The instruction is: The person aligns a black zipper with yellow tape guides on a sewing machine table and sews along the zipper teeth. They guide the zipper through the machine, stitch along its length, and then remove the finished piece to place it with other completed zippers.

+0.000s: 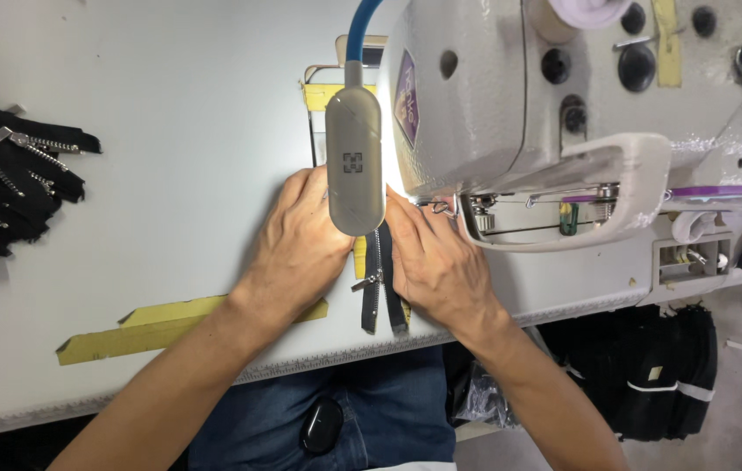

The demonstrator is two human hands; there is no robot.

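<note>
Left hand [297, 240]: lying flat and open, palm down, on the white desk [170, 174], fingers spread and pressing just left of a black zipper [381, 288]. It is gripping nothing; its fingertips are passing under a grey lamp head [354, 161] and are partly hidden there.

Right hand [436, 262]: lying flat and open on the other side of the same zipper, fingers pointing toward the needle area of the sewing machine [545, 105]. The fingertips are hidden by the lamp head and the bright glare, so whether they are pinching the tape cannot be told.

Black zipper: lying on the desk between the two hands, running from under the lamp head toward the near desk edge, its metal pull [367, 281] showing midway and its two lower ends splaying slightly apart.

Lamp head: hanging on a blue flexible neck [360, 26] above the hands.

Yellow tape strips [153, 327]: sticking to the desk, partly under the left wrist.

Pile of black zippers [0, 174]: lying at the far left of the desk, well apart from the hands.
</note>
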